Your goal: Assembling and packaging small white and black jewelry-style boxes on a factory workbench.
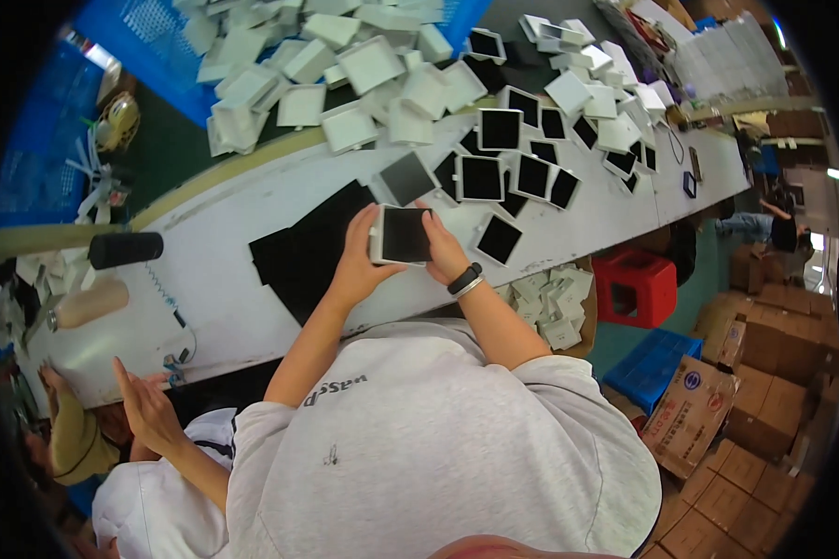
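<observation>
Between my two hands is a small white box with a black inner face [406,235], held up over the table. My left hand [357,263] grips its left side, the thumb along the lower edge. On the right side my right hand [447,250] closes round it, a dark band on the wrist. Black sheets [303,256] lie on the white table [210,307] to the left of my hands. Just beyond, a similar box with a dark grey face [408,177] rests on the table. Several black-faced boxes [501,238] lie to the right.
White boxes [373,65] are heaped at the back beside a blue plastic crate [149,47]. A carton of white pieces [555,303] and a red stool [636,287] stand at the right. Another person's hand [149,410] is at the lower left, near a black cylinder [126,251].
</observation>
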Demonstrator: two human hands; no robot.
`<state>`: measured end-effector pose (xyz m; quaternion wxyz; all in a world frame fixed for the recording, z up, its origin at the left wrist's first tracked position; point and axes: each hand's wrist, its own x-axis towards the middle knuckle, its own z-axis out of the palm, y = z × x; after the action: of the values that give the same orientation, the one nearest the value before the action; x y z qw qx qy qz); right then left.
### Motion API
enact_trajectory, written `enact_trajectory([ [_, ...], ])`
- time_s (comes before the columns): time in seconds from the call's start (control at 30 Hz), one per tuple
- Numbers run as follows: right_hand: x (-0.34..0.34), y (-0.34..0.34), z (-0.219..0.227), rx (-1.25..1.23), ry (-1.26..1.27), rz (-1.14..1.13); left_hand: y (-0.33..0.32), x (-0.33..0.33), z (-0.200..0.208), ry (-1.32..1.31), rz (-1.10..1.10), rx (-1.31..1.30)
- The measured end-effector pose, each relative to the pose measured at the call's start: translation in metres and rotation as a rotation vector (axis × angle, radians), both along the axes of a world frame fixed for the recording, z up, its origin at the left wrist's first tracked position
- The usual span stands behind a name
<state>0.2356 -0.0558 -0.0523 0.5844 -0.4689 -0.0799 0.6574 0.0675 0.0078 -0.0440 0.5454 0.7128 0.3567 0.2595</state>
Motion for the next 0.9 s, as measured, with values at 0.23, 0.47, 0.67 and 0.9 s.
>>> enact_trajectory([
  [0.23,0.048,-0.027,0.013,0.203,-0.599,0.165,-0.068,0.064,0.020,-0.386,0.428,-0.655],
  [0.47,0.113,-0.046,0.035,0.148,-0.356,0.522,-0.104,0.108,0.019,-0.384,0.601,-0.467],
  [0.67,0.144,-0.064,0.031,0.150,-0.036,0.582,-0.117,0.111,0.008,-0.363,0.506,-0.507],
  [0.9,0.159,-0.073,0.035,0.167,-0.413,0.456,-0.097,0.152,0.014,-0.328,0.432,-0.626],
])
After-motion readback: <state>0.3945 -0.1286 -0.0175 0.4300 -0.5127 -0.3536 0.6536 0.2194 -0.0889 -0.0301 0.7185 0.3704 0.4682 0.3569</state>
